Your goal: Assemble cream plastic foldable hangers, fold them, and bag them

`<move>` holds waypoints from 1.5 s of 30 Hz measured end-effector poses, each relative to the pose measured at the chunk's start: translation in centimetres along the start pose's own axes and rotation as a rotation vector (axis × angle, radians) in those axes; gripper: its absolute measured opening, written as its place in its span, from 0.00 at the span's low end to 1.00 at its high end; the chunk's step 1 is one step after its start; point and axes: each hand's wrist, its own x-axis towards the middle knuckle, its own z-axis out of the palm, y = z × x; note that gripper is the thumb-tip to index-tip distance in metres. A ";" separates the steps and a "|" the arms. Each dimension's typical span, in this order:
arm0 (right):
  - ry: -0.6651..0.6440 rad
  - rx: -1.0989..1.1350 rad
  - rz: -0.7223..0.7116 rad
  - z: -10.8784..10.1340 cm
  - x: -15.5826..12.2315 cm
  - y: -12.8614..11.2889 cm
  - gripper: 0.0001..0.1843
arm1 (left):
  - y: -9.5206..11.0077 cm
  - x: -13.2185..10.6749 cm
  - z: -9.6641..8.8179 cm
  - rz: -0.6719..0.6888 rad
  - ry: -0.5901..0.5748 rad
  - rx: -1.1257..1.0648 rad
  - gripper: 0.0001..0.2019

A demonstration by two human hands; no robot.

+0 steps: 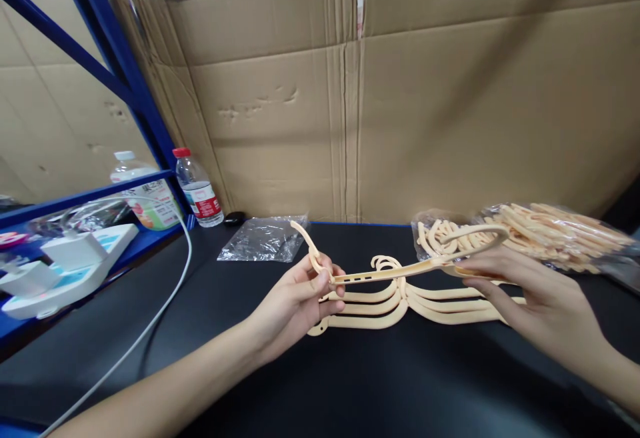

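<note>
A beige plastic clothes hanger [385,273] is held up above the black table, with small slots along one arm and a curved hook at its right. My left hand [300,291] pinches its left end, where a thin curved piece [304,235] sticks upward. My right hand [540,291] grips the hanger near the hook, its fingers partly hiding the other arm. Behind and below the held one, several matching hangers [370,321] lie nested on the table, their hooks pointing away from me.
Clear bags of beige hanger parts [555,231] lie at the back right. A crumpled plastic bag [265,238], a red-capped water bottle [200,191] and a small black object [235,218] are at the back left. A white cable [170,298] runs from a power strip [75,271]. Cardboard [280,125] stands behind.
</note>
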 end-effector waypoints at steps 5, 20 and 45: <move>-0.008 -0.024 -0.017 -0.1 -0.1 -0.3 0.13 | -0.2 -0.1 -0.3 -0.018 -0.002 -0.007 0.09; 0.043 -0.023 -0.032 0.4 -0.4 -0.7 0.15 | -0.3 -0.2 0.0 -0.015 0.128 -0.044 0.10; 0.017 -0.026 -0.074 0.9 -0.7 -1.8 0.12 | -0.2 -0.8 0.6 0.098 0.238 0.042 0.11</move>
